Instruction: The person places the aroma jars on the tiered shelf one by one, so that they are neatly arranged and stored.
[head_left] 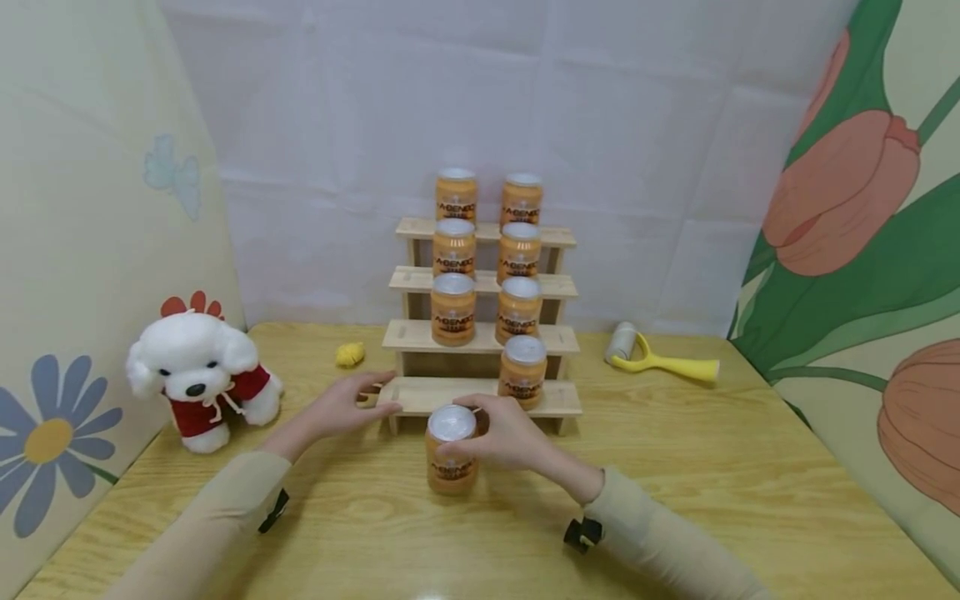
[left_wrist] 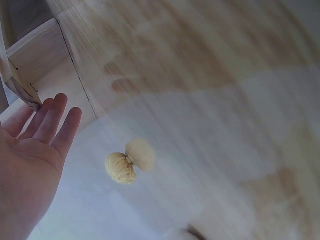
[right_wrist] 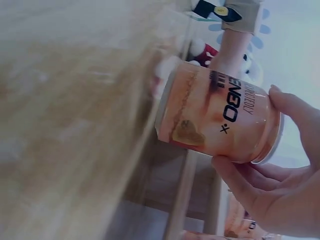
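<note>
An orange can with a silver lid is held upright by my right hand, in front of the wooden stepped rack. In the right wrist view the thumb and fingers grip that can near its lid end. My left hand is at the left end of the lowest step. Its fingers are extended, and in the left wrist view the hand has its fingertips at the rack's edge. One can stands on the lowest step's right side; several more stand in pairs on the upper steps.
A white plush dog in red sits at the left. Behind my left hand lies a small yellow yarn ball. A yellow-handled roller lies right of the rack. A white cloth hangs behind the table.
</note>
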